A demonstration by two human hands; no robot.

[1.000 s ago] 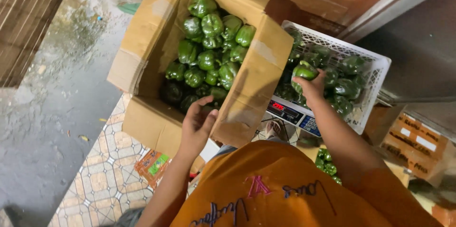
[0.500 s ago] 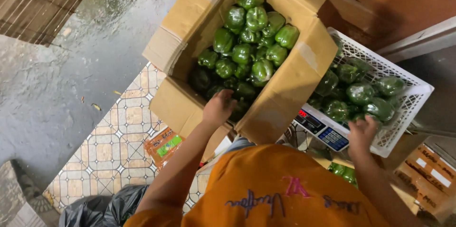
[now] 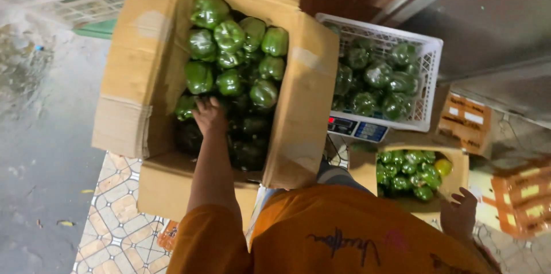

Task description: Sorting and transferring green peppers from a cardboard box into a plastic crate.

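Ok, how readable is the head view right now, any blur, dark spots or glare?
Head view: slightly soft with motion blur; the green peppers at the top of the cardboard box are well lit, the box's lower part by the left hand falls into deep shadow; the wet floor shows mild glare; the right hand is dim.

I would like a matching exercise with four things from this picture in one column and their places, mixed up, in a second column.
Things:
1. left hand
2. right hand
3. white crate
4. yellow pepper

Places:
A. on the scale, filled with green peppers
B. inside the big cardboard box, on the peppers
C. in the small box, among green peppers
D. empty, near the small box

Pairs: 1-B, 2-D, 3-A, 4-C
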